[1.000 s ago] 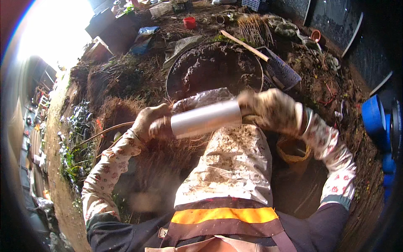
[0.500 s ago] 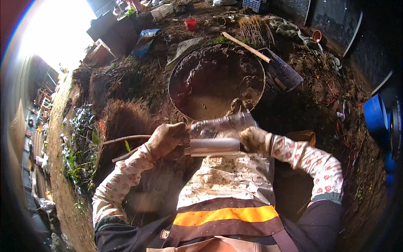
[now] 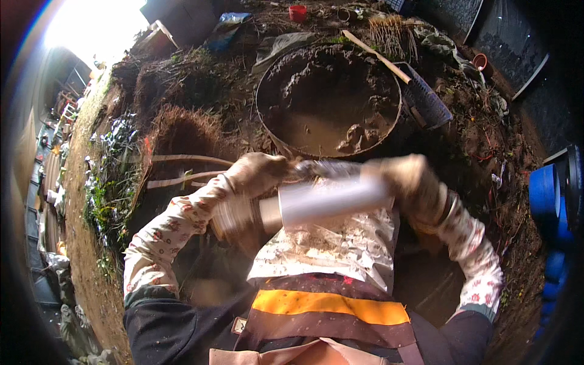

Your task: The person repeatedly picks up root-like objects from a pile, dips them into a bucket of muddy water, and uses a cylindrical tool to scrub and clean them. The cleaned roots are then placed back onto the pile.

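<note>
Above the apron [image 3: 322, 258], arms [image 3: 161, 246] bowed outward, left hand [image 3: 258, 173] clasps stems [image 3: 182, 159]; right hand [image 3: 415, 184], blurred, grips the roll [image 3: 331, 202].

Brown dirt floor [image 3: 471, 140], uneven, littered with dry plant scraps. Dark wall [image 3: 505, 42] at floor's far right corner, pale narrow strips [image 3: 531, 78] across it. Strong white light [image 3: 91, 30] at far left corner, blown out, detail beyond unreadable. Pale path [image 3: 78, 207] along left edge. Dark boxy object [image 3: 182, 24] near far left corner. Blue containers [image 3: 543, 191] at right edge. Lighting patchy: sunlit areas, deep shadows.
</note>
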`<act>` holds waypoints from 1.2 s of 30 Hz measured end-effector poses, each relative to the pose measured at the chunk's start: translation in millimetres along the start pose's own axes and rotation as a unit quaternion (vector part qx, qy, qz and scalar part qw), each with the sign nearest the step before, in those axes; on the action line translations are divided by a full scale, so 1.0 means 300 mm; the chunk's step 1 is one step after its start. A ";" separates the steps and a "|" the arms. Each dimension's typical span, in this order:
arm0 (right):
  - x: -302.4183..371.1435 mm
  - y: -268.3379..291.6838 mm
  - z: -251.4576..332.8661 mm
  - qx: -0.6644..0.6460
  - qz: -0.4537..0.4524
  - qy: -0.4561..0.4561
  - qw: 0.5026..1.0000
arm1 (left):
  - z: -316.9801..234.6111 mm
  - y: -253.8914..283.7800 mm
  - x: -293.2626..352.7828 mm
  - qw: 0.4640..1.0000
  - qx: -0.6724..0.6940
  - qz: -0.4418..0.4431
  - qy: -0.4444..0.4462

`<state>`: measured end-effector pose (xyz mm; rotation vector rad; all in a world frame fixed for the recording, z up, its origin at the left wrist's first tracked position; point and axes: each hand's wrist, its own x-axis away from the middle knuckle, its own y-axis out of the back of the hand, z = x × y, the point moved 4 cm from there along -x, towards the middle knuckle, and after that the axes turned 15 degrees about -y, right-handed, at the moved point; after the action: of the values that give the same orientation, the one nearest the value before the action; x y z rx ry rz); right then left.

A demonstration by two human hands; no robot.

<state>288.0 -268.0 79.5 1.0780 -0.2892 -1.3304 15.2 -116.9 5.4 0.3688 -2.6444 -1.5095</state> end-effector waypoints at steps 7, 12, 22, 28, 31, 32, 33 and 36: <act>0.153 -0.286 -0.224 0.388 0.107 -0.020 0.915 | -0.051 0.072 -0.047 0.996 0.065 -0.042 0.038; -0.028 -0.105 0.036 0.134 0.067 0.002 0.989 | -0.062 -0.031 -0.041 0.996 0.069 -0.014 0.052; 0.081 -0.275 -0.215 0.127 0.166 -0.014 0.978 | -0.062 0.000 -0.017 0.974 0.196 0.032 0.105; 0.076 -0.267 0.003 -0.003 -0.031 -0.199 0.979 | -0.067 -0.166 0.020 0.922 0.311 -0.177 -0.151; 0.138 -0.412 -0.104 -0.011 -0.016 -0.230 0.973 | -0.205 -0.214 0.006 0.935 0.229 -0.199 -0.185; 0.151 -0.463 -0.104 -0.070 0.013 -0.268 0.961 | -0.229 -0.240 -0.007 0.937 0.217 -0.205 -0.181; 0.172 -0.505 -0.099 -0.124 0.034 -0.314 0.940 | -0.245 -0.262 -0.027 0.939 0.207 -0.205 -0.180; -0.125 -0.388 0.362 -0.179 0.087 -0.100 0.975 | -0.263 -0.317 -0.036 0.945 0.189 -0.215 -0.157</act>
<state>125.5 -270.0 61.8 0.6051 -0.2734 -1.2745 56.2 -226.8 -34.8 0.8466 -3.2829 -1.2177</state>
